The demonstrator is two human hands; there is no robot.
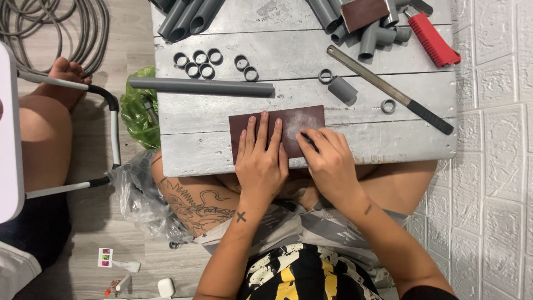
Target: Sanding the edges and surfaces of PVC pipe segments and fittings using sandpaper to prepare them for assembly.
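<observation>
A dark brown sheet of sandpaper [297, 119] lies on the grey wooden board [194, 150] near its front edge. My left hand [261, 158] rests flat on the sheet's left half, fingers spread. My right hand [330, 161] is closed over a small grey ring, mostly hidden under the fingers, and presses it onto the sheet's right part, where pale dust shows.
A long grey pipe [202, 86], several cut grey rings [197, 62], a short pipe piece [342, 89], a metal file with black handle [388, 89], pipe fittings [375, 36] and a red-handled tool [433, 39] lie on the board. A seated person's leg [44, 133] is at left.
</observation>
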